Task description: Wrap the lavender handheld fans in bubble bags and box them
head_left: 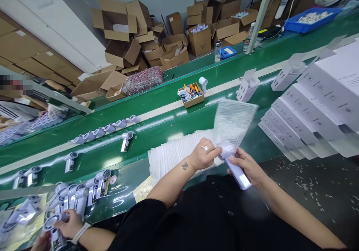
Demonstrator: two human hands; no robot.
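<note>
A pale lilac handheld fan slants in front of my body, its head end up and left inside the mouth of a clear plastic bag. My right hand is closed round the fan's handle. At the bag's mouth, beside the fan head, the fingers of my left hand pinch the plastic. The bag's film blurs the fan head. Just beyond my left forearm lies a fanned-out row of flat clear bags.
White boxes stand in a row at right. A small carton of parts sits on the green conveyor. More fans line it at left. A co-worker's hands hold a fan at lower left. Open cartons fill the back.
</note>
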